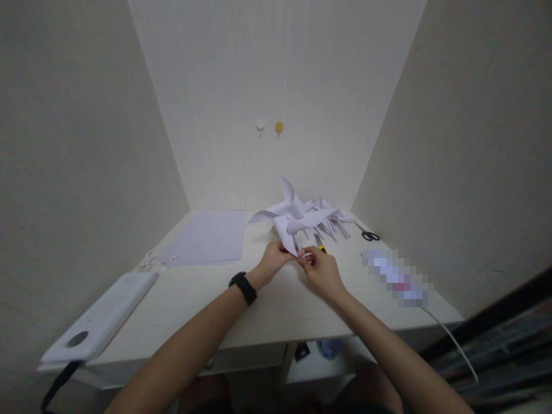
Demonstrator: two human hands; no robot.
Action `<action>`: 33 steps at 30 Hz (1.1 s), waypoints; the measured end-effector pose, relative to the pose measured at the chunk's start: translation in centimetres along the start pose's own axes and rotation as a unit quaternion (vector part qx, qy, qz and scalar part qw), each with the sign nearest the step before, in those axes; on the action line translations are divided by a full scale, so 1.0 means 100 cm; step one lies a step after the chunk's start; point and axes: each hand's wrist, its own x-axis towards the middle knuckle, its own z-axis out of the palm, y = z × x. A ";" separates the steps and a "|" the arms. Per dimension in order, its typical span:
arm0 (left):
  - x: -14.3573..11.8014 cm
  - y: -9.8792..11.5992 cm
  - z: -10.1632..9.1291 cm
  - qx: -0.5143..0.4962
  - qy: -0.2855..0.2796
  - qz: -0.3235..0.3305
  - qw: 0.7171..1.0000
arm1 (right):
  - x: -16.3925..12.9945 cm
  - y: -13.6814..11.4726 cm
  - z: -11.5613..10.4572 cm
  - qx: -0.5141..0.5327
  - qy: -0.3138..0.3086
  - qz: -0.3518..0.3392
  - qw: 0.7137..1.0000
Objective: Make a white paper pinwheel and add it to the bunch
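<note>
A white paper pinwheel (295, 214) stands up over the middle of the table, its curled blades spread. My left hand (275, 261) pinches near its lower blade tip. My right hand (319, 269) has its fingers closed at the pinwheel's stick, right beside the left fingertips. The exact grip points are partly hidden by the fingers. Just behind my right hand lies a yellow and black utility knife (321, 246). Several more paper pinwheels with white sticks (331, 221) are piled behind, to the right.
White paper sheets (215, 236) lie at the back left, with white loops (156, 261) near them. A white box-like device (101, 316) is at the left edge. On the right are black-handled scissors (371, 236) and a blurred-out item (394, 276) with a white cable. Walls enclose three sides.
</note>
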 end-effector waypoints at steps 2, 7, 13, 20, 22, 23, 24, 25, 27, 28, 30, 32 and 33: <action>0.000 -0.001 0.000 0.002 -0.002 0.004 1.000 | -0.003 0.000 0.000 -0.035 0.014 -0.019 0.999; 0.001 -0.002 0.000 0.024 0.004 0.023 0.999 | -0.005 0.003 0.004 -0.068 0.039 -0.089 0.993; 0.001 -0.005 0.000 0.050 0.011 0.020 0.999 | 0.020 0.023 -0.009 -0.093 0.070 -0.011 0.993; 0.006 -0.024 -0.002 0.150 0.000 0.035 0.988 | 0.083 0.084 -0.057 -0.258 0.103 0.178 0.944; 0.006 -0.026 -0.002 0.179 -0.013 0.044 0.983 | 0.093 0.099 -0.066 -0.276 0.112 0.221 0.929; 0.006 -0.027 -0.002 0.189 -0.019 0.048 0.981 | 0.097 0.106 -0.069 -0.283 0.115 0.243 0.921; 0.006 -0.027 -0.002 0.196 -0.023 0.050 0.979 | 0.099 0.112 -0.072 -0.289 0.117 0.263 0.913; 0.006 -0.026 -0.002 0.203 -0.027 0.050 0.978 | 0.101 0.117 -0.074 -0.293 0.118 0.282 0.906; 0.005 -0.025 -0.001 0.213 -0.032 0.044 0.976 | 0.103 0.126 -0.080 -0.302 0.114 0.308 0.895; 0.005 -0.024 0.000 0.217 -0.033 0.039 0.975 | 0.104 0.129 -0.083 -0.307 0.112 0.316 0.891; 0.004 -0.023 0.001 0.224 -0.040 0.027 0.973 | 0.106 0.134 -0.088 -0.318 0.105 0.330 0.883; 0.003 -0.023 0.001 0.231 -0.048 0.022 0.972 | 0.107 0.138 -0.092 -0.324 0.094 0.338 0.878; 0.003 -0.023 0.001 0.234 -0.050 0.023 0.971 | 0.108 0.140 -0.092 -0.326 0.088 0.342 0.877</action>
